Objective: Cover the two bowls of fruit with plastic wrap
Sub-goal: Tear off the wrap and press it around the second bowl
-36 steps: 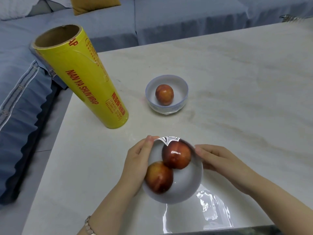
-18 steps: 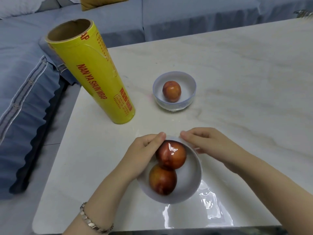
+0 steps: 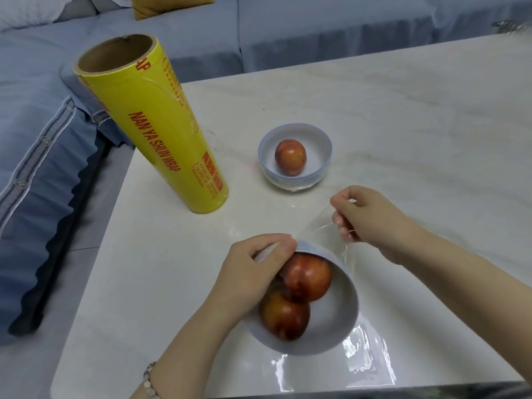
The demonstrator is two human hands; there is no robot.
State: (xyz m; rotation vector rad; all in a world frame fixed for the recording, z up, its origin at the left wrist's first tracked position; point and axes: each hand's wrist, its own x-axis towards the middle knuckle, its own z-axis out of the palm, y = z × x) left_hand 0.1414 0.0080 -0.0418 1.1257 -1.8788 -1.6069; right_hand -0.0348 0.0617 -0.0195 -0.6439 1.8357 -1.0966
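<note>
Grip: left hand pinches plastic wrap at front-edge bowl rim; right hand pinches it too, now pulled off rim.

Setting logged as a home living room: I saw a blue sofa with a yellow cushion bordering a marble table bearing a fruit bowl.

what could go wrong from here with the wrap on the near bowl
1. The right hand pulls the wrap taut from the left hand; the thin film might tear or slip free.
2. The near bowl looks tilted and sits close to the table edge; a hard tug could tip it and spill the fruits.
3. The upright roll could be knocked over by an elbow.
</note>
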